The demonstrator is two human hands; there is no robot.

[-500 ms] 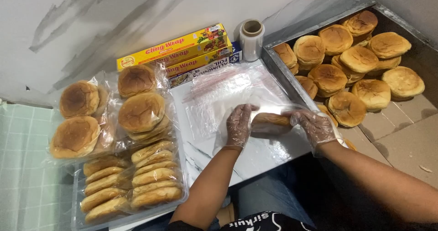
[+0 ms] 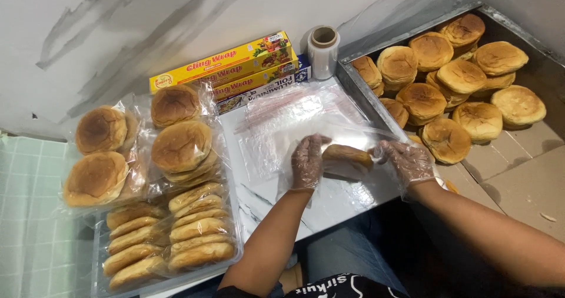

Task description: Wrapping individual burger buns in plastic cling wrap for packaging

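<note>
Single camera on my head, looking steeply down over my forearms, close above white marble-patterned counter; metal tray of round brown buns lies right, wall ahead.

1. A bun sits between the left hand and right hand, on a clear bag spread over the counter.
2. Behind the bag lie stacked wrap boxes, with a film roll standing just right of them.
3. Right of the hands, a metal tray holds loose buns.
4. Left, bagged buns lie behind what seems a clear container of buns on edge.
</note>
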